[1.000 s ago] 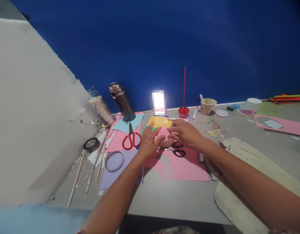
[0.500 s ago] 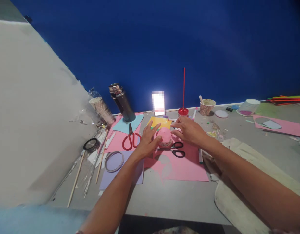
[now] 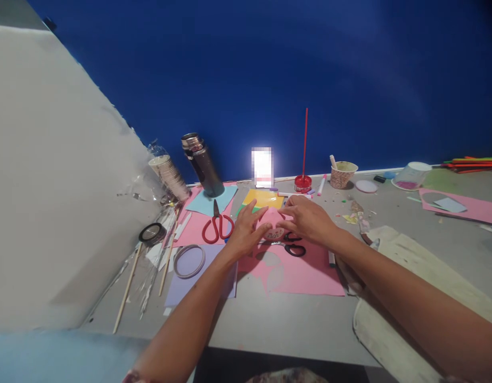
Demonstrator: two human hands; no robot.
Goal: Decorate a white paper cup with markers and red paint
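A round piece of pink paper (image 3: 272, 217) lies over a small patterned paper cup (image 3: 275, 234), of which only the lower band shows. My left hand (image 3: 251, 226) grips the paper's left side, its thumb on the front. From the right, my right hand (image 3: 305, 217) presses the paper's edge with thumb and fingers. Black-handled scissors (image 3: 296, 250) lie just in front of the cup on a cut pink sheet (image 3: 310, 279). Left of my left hand are red-handled scissors (image 3: 218, 229).
A dark flask (image 3: 204, 170) and stacked paper cups (image 3: 170, 178) stand at the back left. A red stick rises from a red-lidded jar (image 3: 303, 184). Black tape (image 3: 152, 234), wooden sticks (image 3: 128, 287) and a grey ring (image 3: 189, 261) lie left. Pale cloth (image 3: 390, 298) covers the right front.
My right hand has closed in on the pink paper, and both thumbs now press on its front. The paper has bent down over the cup. The view has shifted slightly.
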